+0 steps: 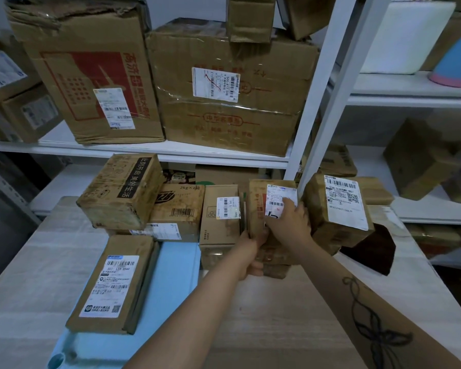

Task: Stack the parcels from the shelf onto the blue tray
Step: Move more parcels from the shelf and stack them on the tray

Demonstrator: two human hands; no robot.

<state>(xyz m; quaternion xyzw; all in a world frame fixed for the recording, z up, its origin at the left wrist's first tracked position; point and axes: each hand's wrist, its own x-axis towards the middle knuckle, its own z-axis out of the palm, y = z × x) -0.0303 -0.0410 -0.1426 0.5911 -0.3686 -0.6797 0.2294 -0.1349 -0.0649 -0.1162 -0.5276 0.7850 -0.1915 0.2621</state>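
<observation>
**Inspector:** Fingers first. What is recorded?

**Assistant:** The right hand (290, 225) has its fingers (290, 209) bent over the lower right of the white label (277, 194), and they clasp the right side of the upright parcel (257, 209). The left hand (248, 258) grips the same parcel at its lower left edge, with the thumb up along that edge and the other fingers curled beneath. Both hands are grasping; neither is slack.

**Inspector:** Position of that parcel?

**Assistant:** It stands on end with its label face toward the camera. It is at the far side of the table (37, 262), just past the far right corner of the blue tray (179, 275). A small labelled box (218, 217) sits close against its left side, and a tilted labelled box (336, 211) is just beside it on the right. The hands hide its base, so I cannot tell whether it rests on anything.

**Inspector:** The tray?

**Assistant:** It sits toward the table's near left. One flat parcel (112, 286) lies on its left half, label up. The right half shows blue surface.

**Inspector:** Beyond?

**Assistant:** A white shelf (171, 151) stands behind the table's far edge, with large cartons on it.
</observation>
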